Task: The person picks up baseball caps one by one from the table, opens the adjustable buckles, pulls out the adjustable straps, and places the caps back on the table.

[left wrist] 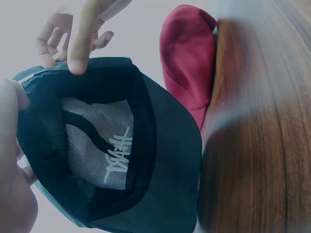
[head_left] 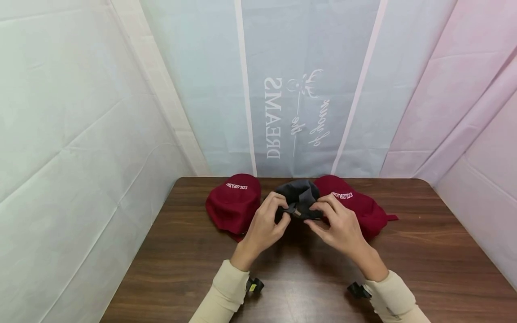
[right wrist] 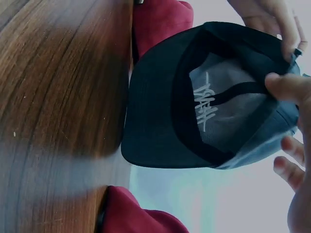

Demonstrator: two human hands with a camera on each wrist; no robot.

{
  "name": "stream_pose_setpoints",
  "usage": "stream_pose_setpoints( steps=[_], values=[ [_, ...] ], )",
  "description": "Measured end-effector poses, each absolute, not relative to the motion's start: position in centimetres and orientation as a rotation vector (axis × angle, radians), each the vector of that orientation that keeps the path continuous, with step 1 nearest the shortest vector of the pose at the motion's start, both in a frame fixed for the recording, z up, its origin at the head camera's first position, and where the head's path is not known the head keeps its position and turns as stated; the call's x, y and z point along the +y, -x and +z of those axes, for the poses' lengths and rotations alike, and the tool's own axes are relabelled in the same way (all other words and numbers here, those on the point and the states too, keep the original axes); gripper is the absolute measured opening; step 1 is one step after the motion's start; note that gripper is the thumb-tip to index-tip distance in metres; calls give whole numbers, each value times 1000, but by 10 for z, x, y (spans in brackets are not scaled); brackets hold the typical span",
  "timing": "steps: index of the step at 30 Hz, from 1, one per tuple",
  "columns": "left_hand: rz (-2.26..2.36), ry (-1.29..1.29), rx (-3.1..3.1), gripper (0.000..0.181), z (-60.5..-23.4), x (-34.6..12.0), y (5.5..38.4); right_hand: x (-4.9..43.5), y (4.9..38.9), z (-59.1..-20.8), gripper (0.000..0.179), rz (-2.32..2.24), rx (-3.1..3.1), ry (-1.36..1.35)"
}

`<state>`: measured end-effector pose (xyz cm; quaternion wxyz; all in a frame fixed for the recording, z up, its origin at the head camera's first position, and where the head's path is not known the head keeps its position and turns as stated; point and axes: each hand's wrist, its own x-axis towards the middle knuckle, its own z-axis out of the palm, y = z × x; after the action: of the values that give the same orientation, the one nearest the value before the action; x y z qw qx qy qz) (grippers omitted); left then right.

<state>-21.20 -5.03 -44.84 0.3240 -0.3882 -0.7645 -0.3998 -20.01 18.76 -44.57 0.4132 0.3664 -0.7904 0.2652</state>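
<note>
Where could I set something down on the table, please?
Bare table runs right of the right red cap to the edge; a narrower patch lies left of the left red cap. Crowded: the back middle, where both hands hold the dark cap.

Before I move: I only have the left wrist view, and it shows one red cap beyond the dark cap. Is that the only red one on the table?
Observer: No, the head view shows two: a left red cap and a right red cap, one on either side of the dark cap.
Operator: Is anything marked on them?
Observer: Yes, both carry white lettering that appears to read COLORADO.
Operator: Does anything stick out from the right one?
Observer: Yes, a narrow red strap juts out at its right end.
</note>
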Motion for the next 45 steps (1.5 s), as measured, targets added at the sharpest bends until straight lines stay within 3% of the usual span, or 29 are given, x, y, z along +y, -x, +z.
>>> stream_pose_setpoints(
  steps=[14,45],
  values=[
    [-1062,1050,-1963,22,-439,-52,208,176,201,-440,18,588,-1825,-862],
    [-1041,1090,-1839,21,-413,-51,200,161,191,-402,18,951,-1576,-838]
  ],
)
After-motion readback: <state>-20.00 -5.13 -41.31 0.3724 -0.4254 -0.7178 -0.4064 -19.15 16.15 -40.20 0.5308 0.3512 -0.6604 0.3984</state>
